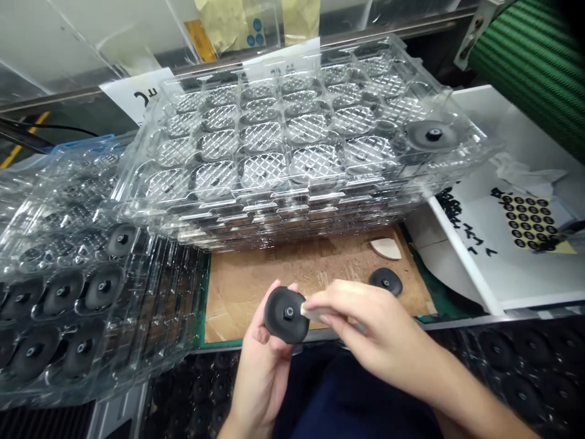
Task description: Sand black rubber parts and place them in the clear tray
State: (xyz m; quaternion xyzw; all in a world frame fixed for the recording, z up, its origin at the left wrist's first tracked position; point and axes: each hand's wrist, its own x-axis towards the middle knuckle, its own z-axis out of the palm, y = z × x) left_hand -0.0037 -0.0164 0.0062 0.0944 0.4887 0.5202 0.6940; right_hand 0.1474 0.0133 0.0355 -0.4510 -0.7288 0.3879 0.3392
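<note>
My left hand grips a black oval disc with a small centre stud, holding it up over the front edge of the brown board. My right hand pinches a small pale piece and presses it against the disc's right edge. A second black disc lies on the board to the right, beside a white wedge-shaped piece.
A stack of clear blister trays stands behind the board, with one black disc in its top right pocket. More clear trays holding several black discs sit at left. A white sheet of black dot stickers lies at right.
</note>
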